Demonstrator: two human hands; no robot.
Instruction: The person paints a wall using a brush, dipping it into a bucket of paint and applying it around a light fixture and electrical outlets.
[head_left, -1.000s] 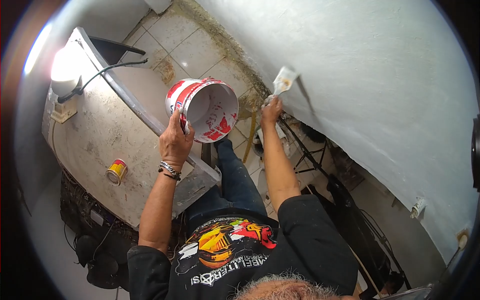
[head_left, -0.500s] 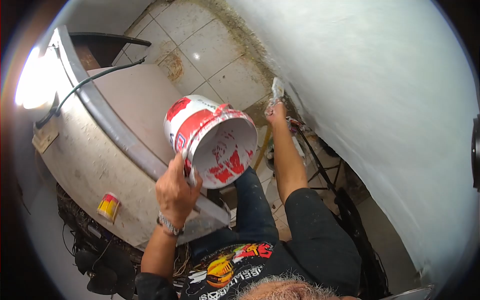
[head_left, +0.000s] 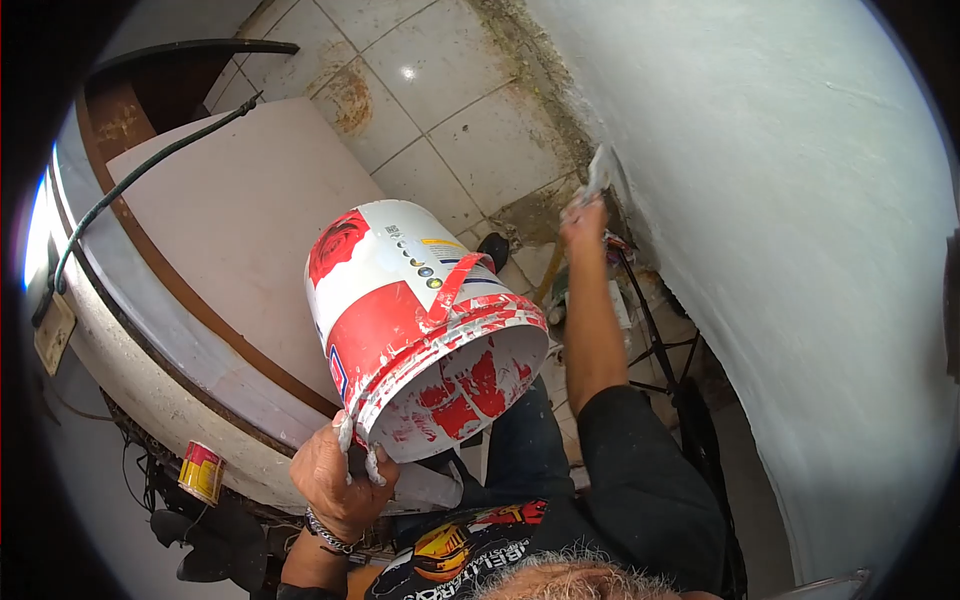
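My left hand (head_left: 335, 475) grips the rim of a red-and-white plastic bucket (head_left: 385, 290), with white paste on the thumb and fingers. The bucket is tipped on its side with its mouth toward me. Red and white smears coat its inner wall, and its red handle (head_left: 458, 287) lies against the side. At the foot of the pale wall (head_left: 780, 200), my right hand (head_left: 583, 220) is closed around a white-smeared putty knife (head_left: 598, 170). Its blade points up and away from me, close by the wall; its handle is mostly hidden in my fist.
To the left stands a curved counter (head_left: 225, 370) with a small yellow-and-red can (head_left: 201, 472) on it. A dark cable (head_left: 160, 172) crosses above a pale panel (head_left: 250, 215). Stained floor tiles (head_left: 450, 130) lie ahead. Black metal legs (head_left: 655, 335) stand beneath my right arm.
The bucket has come lower and tipped so more of its printed side shows. My right hand with the putty knife appears slightly further right and lower along the wall. The view has shifted.
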